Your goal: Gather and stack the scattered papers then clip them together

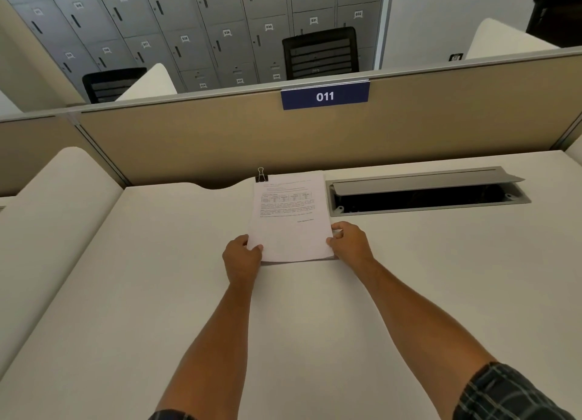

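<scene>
A squared stack of white printed papers [289, 218] lies on the white desk [157, 278], its far edge close to the partition. A black binder clip [261, 175] with silver handles is clamped on the stack's far left corner. My left hand [242, 257] grips the near left corner, thumb on top. My right hand [351, 241] holds the near right edge with its fingers curled against it. The near edge of the stack looks slightly raised off the desk.
A tan partition [189, 142] with a blue "011" sign [325, 96] runs along the desk's back. An open grey cable tray [425, 192] is sunk into the desk right of the papers. White side dividers stand left and right; lockers and chairs lie beyond.
</scene>
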Demonstrator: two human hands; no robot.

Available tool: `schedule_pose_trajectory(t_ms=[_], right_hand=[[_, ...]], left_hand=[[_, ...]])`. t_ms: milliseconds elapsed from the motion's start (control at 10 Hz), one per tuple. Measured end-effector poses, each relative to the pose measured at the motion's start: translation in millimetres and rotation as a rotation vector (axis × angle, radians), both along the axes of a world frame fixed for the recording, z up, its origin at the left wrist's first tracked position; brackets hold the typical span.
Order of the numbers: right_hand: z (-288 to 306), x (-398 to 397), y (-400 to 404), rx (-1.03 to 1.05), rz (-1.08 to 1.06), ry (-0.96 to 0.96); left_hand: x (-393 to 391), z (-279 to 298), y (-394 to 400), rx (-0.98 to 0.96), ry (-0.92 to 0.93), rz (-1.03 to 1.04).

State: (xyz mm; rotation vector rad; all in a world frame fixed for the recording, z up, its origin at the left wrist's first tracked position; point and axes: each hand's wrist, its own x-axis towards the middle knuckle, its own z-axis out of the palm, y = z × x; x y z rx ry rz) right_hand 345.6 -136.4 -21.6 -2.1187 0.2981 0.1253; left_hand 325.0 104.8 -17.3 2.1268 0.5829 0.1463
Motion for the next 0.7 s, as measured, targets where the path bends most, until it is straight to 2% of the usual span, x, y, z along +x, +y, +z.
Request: schedule_pose_trajectory(t_ms=[200, 300, 400, 500, 700], right_hand=[[-9, -2, 6, -0.163, 0.026, -0.018], [-15, -5, 8, -0.435, 0.126, -0.100], [-24, -11, 8, -0.624, 0.313, -0.247], [-35, -15, 6, -0.646, 0.478, -0.231], [-36, -22, 3, -0.670, 0.518, -0.220]], left_hand=[[0, -5, -7, 0.044, 0.023, 0.037], [-3, -8, -11, 0.221, 0.001, -0.038], [-9, -15, -14, 0.548, 0.022, -0.196], [-13, -26, -15, 0.651, 0.080, -0.324], [-21, -25, -16, 0.816, 0.104, -0.378]])
